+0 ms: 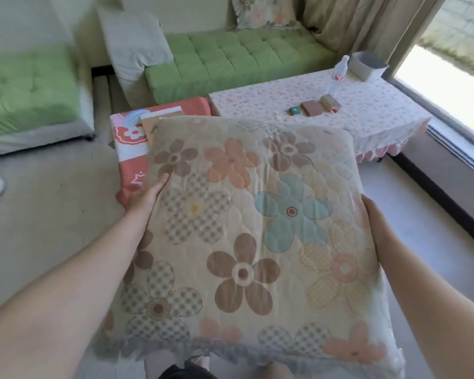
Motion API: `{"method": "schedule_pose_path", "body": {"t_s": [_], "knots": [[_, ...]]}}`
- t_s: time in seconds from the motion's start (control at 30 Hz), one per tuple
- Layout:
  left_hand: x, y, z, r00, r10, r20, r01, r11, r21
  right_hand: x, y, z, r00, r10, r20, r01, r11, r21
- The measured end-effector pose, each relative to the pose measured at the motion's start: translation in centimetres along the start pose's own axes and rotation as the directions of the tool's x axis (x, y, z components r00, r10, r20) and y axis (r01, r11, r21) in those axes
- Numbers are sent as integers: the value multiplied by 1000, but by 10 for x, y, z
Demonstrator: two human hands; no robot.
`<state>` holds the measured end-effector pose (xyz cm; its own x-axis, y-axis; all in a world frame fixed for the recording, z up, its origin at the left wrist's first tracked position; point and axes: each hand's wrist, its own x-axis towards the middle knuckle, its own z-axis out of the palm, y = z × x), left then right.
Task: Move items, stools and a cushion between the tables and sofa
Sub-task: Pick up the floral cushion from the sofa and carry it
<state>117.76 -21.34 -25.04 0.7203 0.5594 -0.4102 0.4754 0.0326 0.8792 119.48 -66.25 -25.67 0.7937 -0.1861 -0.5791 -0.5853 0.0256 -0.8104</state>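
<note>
**A:** Setting?

**B:** A home, living room. Green tufted fabric sofa (230,54) against the wall, flower-print pillow (263,12) propped at its back.

**A:** Other signs?

**B:** Low table draped in pink floral cloth (381,116) with a ruffled hem. Beige pleated curtain (353,20) beside a floor-level window (446,86). Second green-cushioned seat (25,86) at left.

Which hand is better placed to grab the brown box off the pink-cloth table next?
Right, likely. The right hand holds the cushion by its right edge, the side where the brown box lies on the pink-cloth table; the left hand holds the opposite edge.
</note>
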Motion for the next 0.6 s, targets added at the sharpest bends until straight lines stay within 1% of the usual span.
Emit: {"method": "schedule_pose_path", "body": {"t_s": [0.07,0.1,0.23,0.37,0.47,0.6], "knots": [[-8,-14,5,995,-27,-99,24,999,-31,32,-12,1,997,21,75,-15,997,-74],[-12,-20,7,990,-51,-128,46,998,-40,43,-15,2,995,36,88,-26,993,-111],[-29,-51,8,958,-208,-197,191,976,-101,83,-21,10,983,88,158,-49,971,-236],[-47,-86,2,902,-317,-292,284,947,-152,104,-14,29,969,151,194,-79,938,-336],[-53,-111,-5,873,-360,-328,320,932,-170,110,1,42,960,194,205,-102,915,-390],[-42,-141,-13,843,-410,-348,367,911,-186,119,27,63,972,194,136,-114,884,-452]]}}
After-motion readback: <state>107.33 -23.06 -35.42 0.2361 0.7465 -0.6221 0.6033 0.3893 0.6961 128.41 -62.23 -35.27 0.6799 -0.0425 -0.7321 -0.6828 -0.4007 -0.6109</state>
